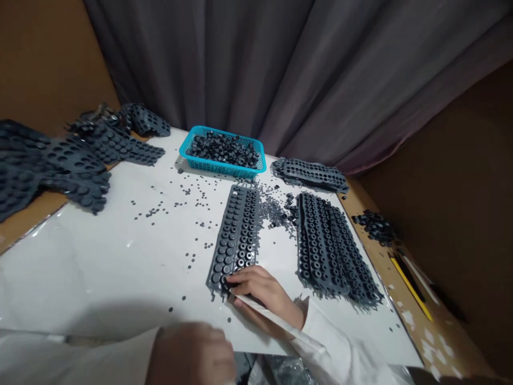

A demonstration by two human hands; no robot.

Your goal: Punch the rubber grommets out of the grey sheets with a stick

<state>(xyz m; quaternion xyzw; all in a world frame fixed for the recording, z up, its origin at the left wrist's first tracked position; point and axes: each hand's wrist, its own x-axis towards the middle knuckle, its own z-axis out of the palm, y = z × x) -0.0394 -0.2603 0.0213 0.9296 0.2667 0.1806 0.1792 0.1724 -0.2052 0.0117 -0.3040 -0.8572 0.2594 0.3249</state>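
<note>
A dark grey rubber sheet with rows of round studs and ringed holes (233, 230) lies lengthwise on the white table. My right hand (266, 291) is at its near end, fingers closed together around a thin pale strip-like tool (276, 320) whose tip is by the sheet's lower edge. My left hand (192, 353) is blurred, low in the view near the table's front edge; its fingers cannot be made out clearly. Small dark discs (272, 208) are scattered beside the sheet.
A blue basket (260, 167) of small black pieces stands at the back. More studded sheets (332, 246) lie on the right, another stack (310, 172) behind them. Perforated sheets (76, 155) are heaped at left. Black pieces (377, 227) and a yellow tool (411, 286) lie at far right.
</note>
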